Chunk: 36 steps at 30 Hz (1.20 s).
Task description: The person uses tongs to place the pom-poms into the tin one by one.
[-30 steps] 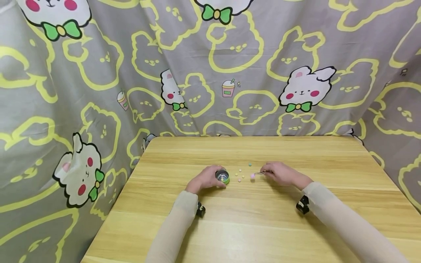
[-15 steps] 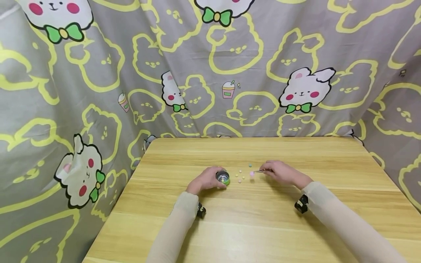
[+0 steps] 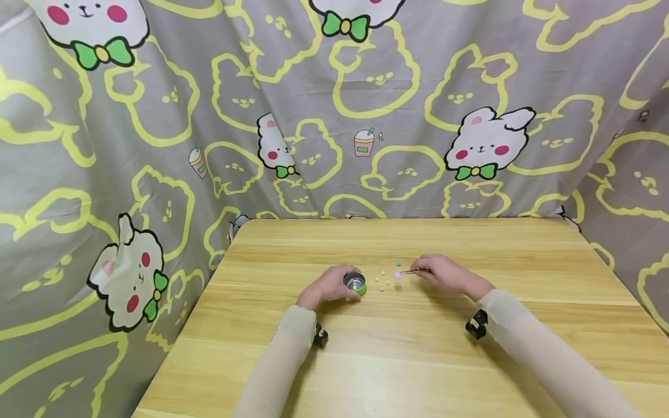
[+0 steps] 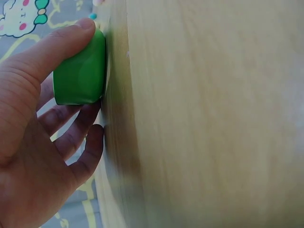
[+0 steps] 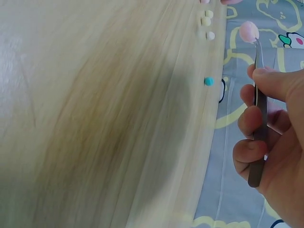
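Observation:
In the head view my left hand (image 3: 330,284) grips a small green tin (image 4: 80,71) that stands on the table, thumb on the near side and fingers round the far side. Its open top shows a shiny inside with a small yellowish spot at the bottom. My right hand (image 3: 444,274) holds metal tweezers (image 5: 260,114) between thumb and curled fingers. At their tip, raised above the table, is a pink ball (image 5: 248,32). Between the hands lie several smaller balls, among them a teal ball (image 5: 209,81), a white ball (image 5: 210,35) and a yellow ball (image 5: 205,21).
The wooden table (image 3: 397,360) reaches back to a grey curtain (image 3: 397,75) with yellow outlines and white cartoon animals. More curtain hangs along the left and right sides. A black wrist camera (image 3: 477,324) sits under the right forearm.
The pink ball has risen off the table in the tweezers and shifted slightly left, along with my right hand. My left hand and the green tin stay in place.

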{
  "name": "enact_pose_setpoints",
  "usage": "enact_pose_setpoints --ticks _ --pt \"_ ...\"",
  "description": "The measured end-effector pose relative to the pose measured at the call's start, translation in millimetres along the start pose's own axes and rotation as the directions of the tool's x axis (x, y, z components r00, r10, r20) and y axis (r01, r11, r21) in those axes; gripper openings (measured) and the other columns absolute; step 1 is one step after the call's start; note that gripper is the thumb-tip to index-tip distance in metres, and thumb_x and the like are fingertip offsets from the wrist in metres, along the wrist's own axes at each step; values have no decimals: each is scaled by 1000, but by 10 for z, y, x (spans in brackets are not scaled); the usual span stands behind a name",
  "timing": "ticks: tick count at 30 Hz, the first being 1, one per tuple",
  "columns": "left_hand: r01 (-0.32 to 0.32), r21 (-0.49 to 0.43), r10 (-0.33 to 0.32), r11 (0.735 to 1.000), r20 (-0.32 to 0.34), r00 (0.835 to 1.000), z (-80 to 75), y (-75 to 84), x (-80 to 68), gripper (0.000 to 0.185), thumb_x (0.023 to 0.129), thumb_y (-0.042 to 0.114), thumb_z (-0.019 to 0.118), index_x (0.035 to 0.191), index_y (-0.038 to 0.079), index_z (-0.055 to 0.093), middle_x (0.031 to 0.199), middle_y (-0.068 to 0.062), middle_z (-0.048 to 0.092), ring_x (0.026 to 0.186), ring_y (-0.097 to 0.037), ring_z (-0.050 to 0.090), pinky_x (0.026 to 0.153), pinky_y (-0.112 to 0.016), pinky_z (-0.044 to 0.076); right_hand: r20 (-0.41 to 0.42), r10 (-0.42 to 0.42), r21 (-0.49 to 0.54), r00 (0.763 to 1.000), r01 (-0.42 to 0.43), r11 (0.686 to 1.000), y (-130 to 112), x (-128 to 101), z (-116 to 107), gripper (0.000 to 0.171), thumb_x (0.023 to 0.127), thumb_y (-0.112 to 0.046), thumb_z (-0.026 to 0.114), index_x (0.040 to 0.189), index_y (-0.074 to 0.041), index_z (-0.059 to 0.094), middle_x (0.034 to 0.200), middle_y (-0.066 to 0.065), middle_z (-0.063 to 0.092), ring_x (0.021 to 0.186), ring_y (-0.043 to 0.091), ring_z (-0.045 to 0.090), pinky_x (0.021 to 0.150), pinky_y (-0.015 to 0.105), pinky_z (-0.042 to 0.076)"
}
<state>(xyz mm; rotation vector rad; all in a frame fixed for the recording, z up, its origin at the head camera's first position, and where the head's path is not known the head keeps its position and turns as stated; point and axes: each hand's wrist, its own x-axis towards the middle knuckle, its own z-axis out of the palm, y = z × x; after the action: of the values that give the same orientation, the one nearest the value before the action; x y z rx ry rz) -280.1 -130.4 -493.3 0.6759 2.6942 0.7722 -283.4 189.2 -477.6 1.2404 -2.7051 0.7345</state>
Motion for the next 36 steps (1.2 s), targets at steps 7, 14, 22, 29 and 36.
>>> enact_pose_setpoints --ticks 7,14,22,29,36 --pt "-4 -18 4 1000 3 1000 15 25 32 57 69 31 85 119 15 60 109 4 60 100 -13 55 88 -31 44 -31 -48 -37 998 47 998 90 -49 3 13 93 -8 59 101 -11 68 92 -2 62 80 10 57 70 32 48" --pt "-21 -41 20 999 -21 1000 11 40 32 56 70 29 85 118 15 60 108 3 62 99 -14 56 88 -31 45 -38 -27 -5 999 27 1000 62 -8 10 14 92 -6 59 102 -10 68 93 -2 62 81 12 57 71 34 49" --pt "14 -12 -14 1000 -2 1000 -7 55 27 57 70 30 84 119 16 60 109 3 61 101 -15 55 90 -32 44 -15 -22 4 1000 23 1000 -39 116 -43 15 93 -8 59 105 -10 68 89 -4 59 70 7 47 62 27 42" --pt "8 -5 -8 1000 1 1000 -13 45 33 58 70 31 84 120 16 59 109 3 61 101 -14 55 90 -32 43 1 -25 14 1000 25 1000 -110 224 -67 15 93 -7 58 104 -9 68 91 -3 60 72 7 50 64 28 44" --pt "13 -5 -13 1000 -2 1000 -12 44 27 58 70 31 84 119 16 59 111 3 60 103 -15 54 91 -32 43 -14 -63 -2 998 63 998 -157 316 -53 14 92 -6 59 102 -9 68 88 -4 60 74 8 53 65 30 46"
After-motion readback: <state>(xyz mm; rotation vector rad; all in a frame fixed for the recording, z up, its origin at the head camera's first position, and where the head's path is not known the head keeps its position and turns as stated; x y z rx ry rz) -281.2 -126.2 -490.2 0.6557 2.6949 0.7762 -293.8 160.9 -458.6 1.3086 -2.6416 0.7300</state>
